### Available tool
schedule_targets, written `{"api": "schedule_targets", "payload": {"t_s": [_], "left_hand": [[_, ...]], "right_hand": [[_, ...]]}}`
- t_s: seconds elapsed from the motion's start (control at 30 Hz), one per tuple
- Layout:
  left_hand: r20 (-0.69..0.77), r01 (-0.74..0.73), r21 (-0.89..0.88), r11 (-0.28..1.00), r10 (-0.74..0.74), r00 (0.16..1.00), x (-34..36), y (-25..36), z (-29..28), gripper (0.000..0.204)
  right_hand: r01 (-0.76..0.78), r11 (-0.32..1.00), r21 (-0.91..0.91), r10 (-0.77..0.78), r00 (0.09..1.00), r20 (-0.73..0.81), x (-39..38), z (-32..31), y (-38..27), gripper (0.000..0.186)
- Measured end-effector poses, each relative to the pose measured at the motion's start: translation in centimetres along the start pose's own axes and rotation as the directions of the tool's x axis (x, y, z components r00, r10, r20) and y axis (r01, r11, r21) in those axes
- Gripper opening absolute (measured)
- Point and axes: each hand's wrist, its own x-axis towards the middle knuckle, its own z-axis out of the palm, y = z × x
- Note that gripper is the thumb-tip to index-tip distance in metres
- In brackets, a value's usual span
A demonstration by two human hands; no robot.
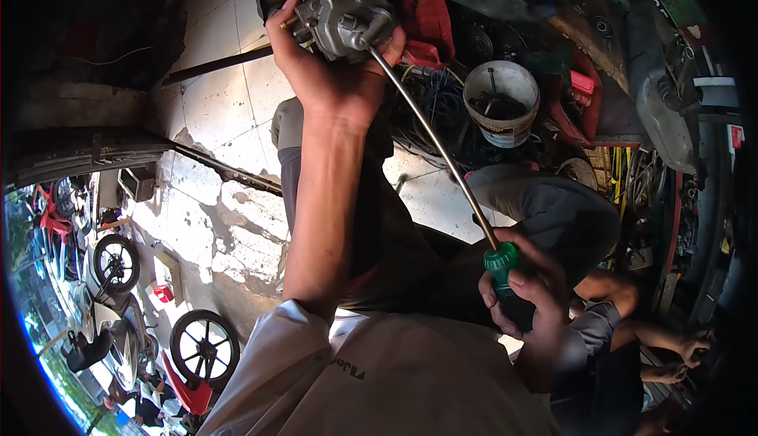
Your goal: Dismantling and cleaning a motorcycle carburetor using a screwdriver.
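Note:
At the top of the view my left hand (339,92) is wrapped round a grey metal carburetor (347,17) from below, palm up, with fingers on both sides of it. My right hand (537,290), low and to the right, grips the green handle of a long screwdriver (438,140). Its thin steel shaft runs up and left, and the tip meets the lower right side of the carburetor. What the tip touches there is too small to make out.
A white bucket (502,103) with metal parts stands right of the shaft, near dark coiled cables (430,108) and a red plastic part (426,29). Another person's hands (671,357) show at lower right. Motorcycles, one with a black wheel (204,349), stand at lower left.

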Motion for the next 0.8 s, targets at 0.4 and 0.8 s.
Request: {"api": "schedule_targets", "payload": {"t_s": [0.4, 0.8], "left_hand": [[0.102, 0.142, 0.104, 0.984, -0.153, 0.983, 0.0, 0.1, 1.3, 0.054], [0.08, -0.144, 0.308, 0.94, 0.126, 0.989, 0.7, -1.2, -0.6, 0.041]], "right_hand": [[-0.365, 0.846, 0.388, 0.26, 0.918, 0.298, -0.8, -0.6, -4.0, 0.049], [-0.329, 0.935, 0.132, 0.302, 0.934, 0.192, 1.0, 0.7, -4.8, 0.047]]}}
